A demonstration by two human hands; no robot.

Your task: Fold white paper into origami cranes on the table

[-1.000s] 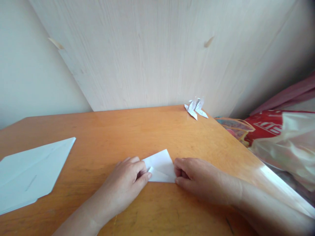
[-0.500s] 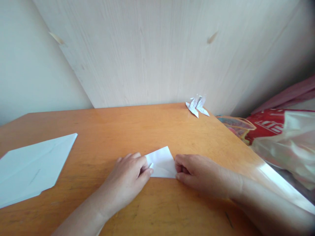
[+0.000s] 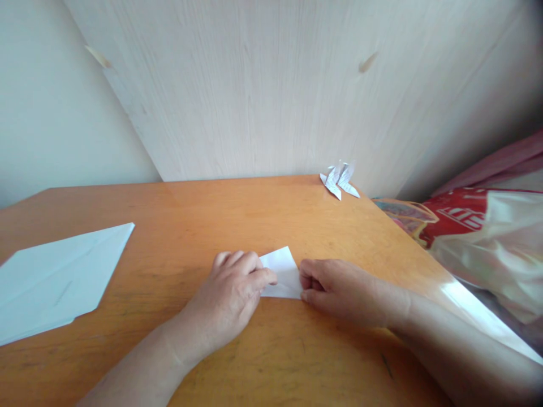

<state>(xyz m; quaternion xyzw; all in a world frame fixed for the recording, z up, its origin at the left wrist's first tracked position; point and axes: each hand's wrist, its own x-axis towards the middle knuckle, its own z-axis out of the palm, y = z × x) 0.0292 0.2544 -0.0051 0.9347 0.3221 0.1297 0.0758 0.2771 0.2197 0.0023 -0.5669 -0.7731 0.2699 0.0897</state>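
Note:
A small folded piece of white paper [image 3: 283, 276] lies on the wooden table between my two hands. Over its left part rests my left hand [image 3: 240, 282], fingers curled and thumb pressed on the paper, hiding that end. My right hand [image 3: 326, 284] is closed at the lower right corner, pinching it between thumb and curled fingers. The paper's upper point sticks up free between the hands.
A stack of white paper sheets [image 3: 63, 282] lies on the left of the table [image 3: 190, 220]. Folded paper figures [image 3: 339, 182] stand at the back right edge, near the pale panel [image 3: 246, 85]. Beyond the right edge are a red bag [image 3: 458, 212] and whitish plastic [image 3: 500, 254].
My left hand has moved a little right and further over the folded paper, its thumb now lying across it. My right hand keeps its pinch at the right corner.

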